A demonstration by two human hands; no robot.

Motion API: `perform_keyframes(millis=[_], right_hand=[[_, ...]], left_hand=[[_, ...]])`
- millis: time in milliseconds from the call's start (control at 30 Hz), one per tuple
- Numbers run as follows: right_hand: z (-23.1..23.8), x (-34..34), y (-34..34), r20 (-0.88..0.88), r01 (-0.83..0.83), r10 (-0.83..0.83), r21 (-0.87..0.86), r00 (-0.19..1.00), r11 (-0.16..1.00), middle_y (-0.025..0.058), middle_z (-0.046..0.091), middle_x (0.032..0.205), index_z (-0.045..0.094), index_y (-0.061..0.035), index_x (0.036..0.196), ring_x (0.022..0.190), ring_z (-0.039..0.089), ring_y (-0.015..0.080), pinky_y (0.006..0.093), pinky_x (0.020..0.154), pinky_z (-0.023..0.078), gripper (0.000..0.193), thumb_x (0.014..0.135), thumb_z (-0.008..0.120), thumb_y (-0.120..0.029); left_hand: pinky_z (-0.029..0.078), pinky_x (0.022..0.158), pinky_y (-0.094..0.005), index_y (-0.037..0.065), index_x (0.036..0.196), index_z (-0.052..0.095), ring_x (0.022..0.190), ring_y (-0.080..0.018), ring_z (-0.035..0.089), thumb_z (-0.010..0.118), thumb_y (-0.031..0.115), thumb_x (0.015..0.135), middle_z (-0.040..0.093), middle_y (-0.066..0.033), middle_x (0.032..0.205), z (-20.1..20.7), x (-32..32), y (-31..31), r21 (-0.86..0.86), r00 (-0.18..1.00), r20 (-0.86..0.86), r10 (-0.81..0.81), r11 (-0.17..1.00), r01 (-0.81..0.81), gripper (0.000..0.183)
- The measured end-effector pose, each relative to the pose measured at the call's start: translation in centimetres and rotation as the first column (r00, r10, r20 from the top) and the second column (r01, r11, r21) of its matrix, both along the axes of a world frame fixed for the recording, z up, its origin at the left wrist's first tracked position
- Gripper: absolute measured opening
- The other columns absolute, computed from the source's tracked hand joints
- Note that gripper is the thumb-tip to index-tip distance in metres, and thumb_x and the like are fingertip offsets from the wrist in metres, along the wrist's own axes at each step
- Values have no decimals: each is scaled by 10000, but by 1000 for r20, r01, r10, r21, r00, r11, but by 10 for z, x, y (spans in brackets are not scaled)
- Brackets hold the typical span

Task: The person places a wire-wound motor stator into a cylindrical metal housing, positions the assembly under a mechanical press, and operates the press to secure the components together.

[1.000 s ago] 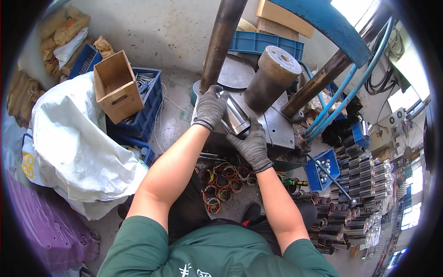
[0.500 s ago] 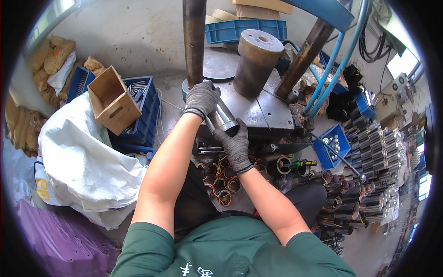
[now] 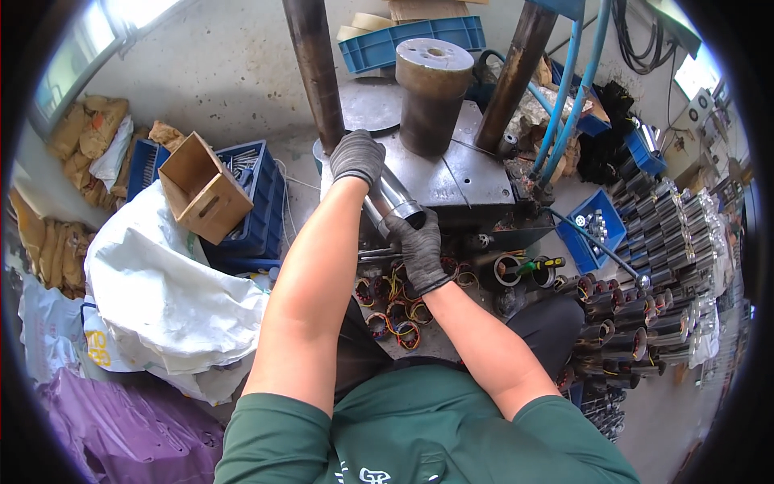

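Observation:
A shiny metal cylinder sleeve (image 3: 390, 196) lies tilted between my two grey-gloved hands, over the front edge of the steel press bed (image 3: 439, 184). Wrapped over its upper far end is my left hand (image 3: 357, 156), closed, just beside the dark steel column (image 3: 314, 77). At the lower near end, my right hand (image 3: 419, 248) grips the rim, its fingers curled around the opening. Behind the sleeve a thick steel ram block (image 3: 434, 97) stands upright on the bed. Below my hands, several copper-wound rings with coloured wires (image 3: 397, 313) sit on the floor between my legs.
On the left stand a wooden box (image 3: 205, 189), a blue crate of metal parts (image 3: 266, 194) and a white sack (image 3: 165, 282). At the right are a blue bin (image 3: 592, 234), a ball-ended lever (image 3: 642, 281) and many stacked metal cylinders (image 3: 661, 266). A second column (image 3: 516, 77) rises behind.
The view has shifted and tilted slightly. Both hands keep their hold on the sleeve, which stays over the bed's front edge in much the same slant.

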State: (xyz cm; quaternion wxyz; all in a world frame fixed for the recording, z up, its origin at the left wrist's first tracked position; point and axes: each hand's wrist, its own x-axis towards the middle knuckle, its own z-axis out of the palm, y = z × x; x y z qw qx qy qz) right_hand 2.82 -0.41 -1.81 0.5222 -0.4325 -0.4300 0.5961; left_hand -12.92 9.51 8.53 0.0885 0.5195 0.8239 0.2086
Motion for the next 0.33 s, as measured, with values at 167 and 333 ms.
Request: perform_keyframes(millis=[167,333], right_hand=[[22,16,-22,-91,-30,15,-170,996,985,97,668,1008,513,-17,1288,704,662,169,282,539,555,702,750,887,-269],[8,101,-60,-431,-426,396,29,811,904,157,668,1356,502,21,1496,1231,679,278,294,1086,514,824,783,755,-307]], left_hand=[[561,932,-474,31,950,783,1014,-393,725,634,279,898,744,-251,1029,-16,-3,18,-36,991,-115,-66,997,62,295],[536,1035,-448,120,1098,807,1180,-332,698,694,332,907,725,-264,1171,3,-59,8,-36,986,48,159,987,-157,306]])
